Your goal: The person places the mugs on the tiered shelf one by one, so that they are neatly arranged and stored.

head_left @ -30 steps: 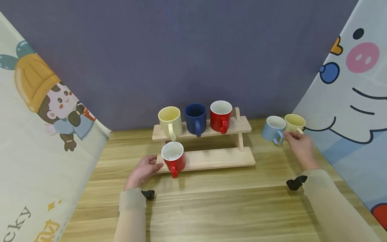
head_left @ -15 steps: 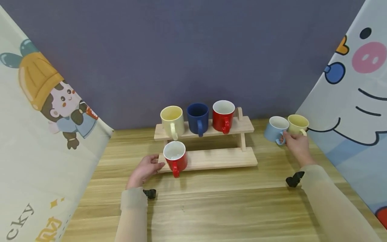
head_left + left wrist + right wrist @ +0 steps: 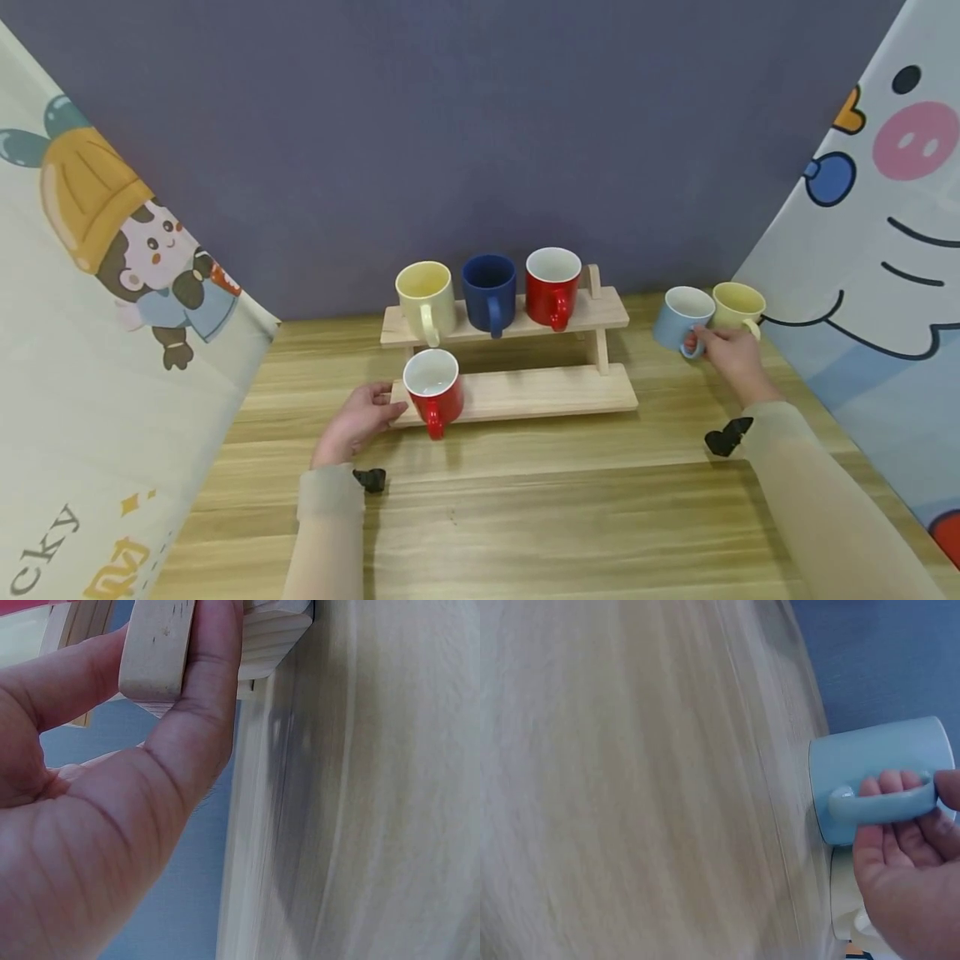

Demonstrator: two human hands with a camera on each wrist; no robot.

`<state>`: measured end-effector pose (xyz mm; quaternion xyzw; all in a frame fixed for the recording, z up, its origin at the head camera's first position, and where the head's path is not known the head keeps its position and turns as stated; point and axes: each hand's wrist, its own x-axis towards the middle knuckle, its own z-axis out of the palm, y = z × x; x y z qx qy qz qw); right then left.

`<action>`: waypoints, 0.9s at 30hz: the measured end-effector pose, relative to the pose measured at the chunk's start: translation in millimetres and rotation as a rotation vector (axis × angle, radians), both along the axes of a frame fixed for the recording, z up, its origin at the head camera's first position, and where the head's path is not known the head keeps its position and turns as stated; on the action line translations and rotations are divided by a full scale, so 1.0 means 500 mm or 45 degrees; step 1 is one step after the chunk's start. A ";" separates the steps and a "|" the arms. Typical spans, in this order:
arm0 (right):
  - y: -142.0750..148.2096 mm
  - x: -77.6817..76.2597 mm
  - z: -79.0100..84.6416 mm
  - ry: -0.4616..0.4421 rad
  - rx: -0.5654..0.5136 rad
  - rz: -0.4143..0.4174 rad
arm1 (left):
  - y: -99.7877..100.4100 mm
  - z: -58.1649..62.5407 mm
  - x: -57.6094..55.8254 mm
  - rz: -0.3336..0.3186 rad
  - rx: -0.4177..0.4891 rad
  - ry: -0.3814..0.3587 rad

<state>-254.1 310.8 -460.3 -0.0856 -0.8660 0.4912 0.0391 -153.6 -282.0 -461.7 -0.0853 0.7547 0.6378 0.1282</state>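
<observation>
One grip each: your left hand (image 3: pixel 362 422) pinches the rack (image 3: pixel 540 393), maybe to steady it; your right hand (image 3: pixel 731 358) curls round the handle (image 3: pixel 885 809) of the pale-blue mug (image 3: pixel 673 323), on the table (image 3: pixel 540 508).

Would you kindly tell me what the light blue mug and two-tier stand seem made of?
The light blue mug looks like glazed ceramic: smooth, with a bright highlight on its handle, though coated metal is possible. The two-tier stand seems plain wood: pale and matte, with grain and dark flecks.

Left hand (image 3: pixel 360 422) pinching, right hand (image 3: pixel 735 358) curled
</observation>
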 end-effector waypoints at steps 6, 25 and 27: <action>0.001 -0.003 -0.009 0.067 -0.243 0.086 | 0.000 0.000 -0.001 -0.005 -0.001 -0.004; -0.036 0.056 0.033 0.246 -0.828 0.050 | 0.001 0.003 -0.003 -0.008 0.007 -0.001; -0.041 0.069 0.041 0.263 -0.869 0.056 | 0.002 0.002 -0.002 -0.004 0.027 0.000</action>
